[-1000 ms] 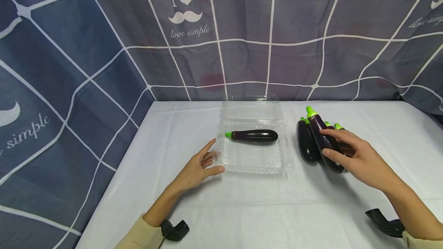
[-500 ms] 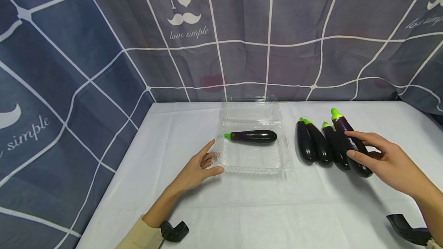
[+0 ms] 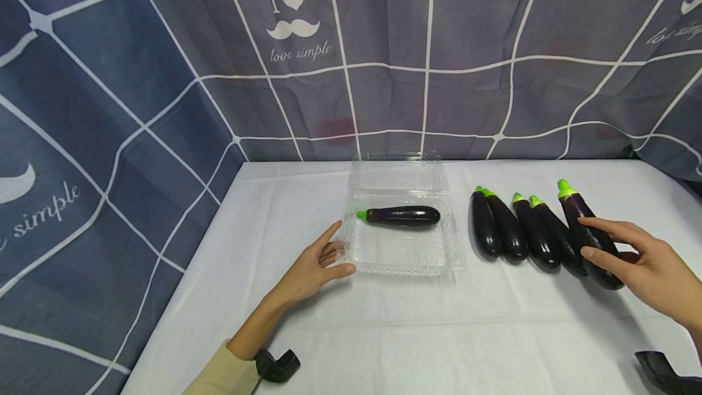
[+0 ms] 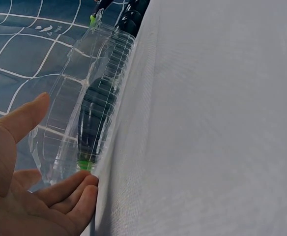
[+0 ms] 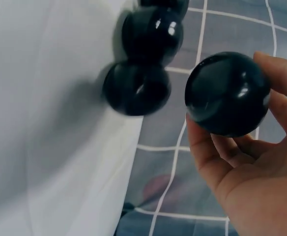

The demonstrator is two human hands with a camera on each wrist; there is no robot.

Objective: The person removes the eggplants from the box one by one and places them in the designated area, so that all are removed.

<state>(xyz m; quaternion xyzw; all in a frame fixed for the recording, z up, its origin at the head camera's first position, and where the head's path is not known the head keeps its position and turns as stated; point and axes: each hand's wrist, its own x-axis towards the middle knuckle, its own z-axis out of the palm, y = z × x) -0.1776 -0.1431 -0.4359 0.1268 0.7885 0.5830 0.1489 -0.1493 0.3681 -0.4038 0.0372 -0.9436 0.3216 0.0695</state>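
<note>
One dark eggplant (image 3: 403, 216) with a green stem lies crosswise in a clear plastic clamshell box (image 3: 406, 255), whose lid is folded back. My left hand (image 3: 315, 267) is at the box's left edge, thumb spread and fingertips right at the plastic; the left wrist view has the fingers (image 4: 70, 196) close to the box's side. On the right, my right hand (image 3: 649, 264) grips another eggplant (image 3: 589, 230) between thumb and fingers. That eggplant (image 5: 227, 93) hangs above the table in the right wrist view, apart from the row.
Several eggplants (image 3: 507, 227) lie side by side on the white tablecloth (image 3: 417, 334), just left of the held one, stems pointing away. A dark grid-patterned curtain (image 3: 384, 96) closes off the back and left. Black wrist mounts (image 3: 276, 364) sit below both hands.
My right hand has carried its eggplant rightward, off from over the row, to the row's right end, uncovering the others. My left hand and the box have stayed put.
</note>
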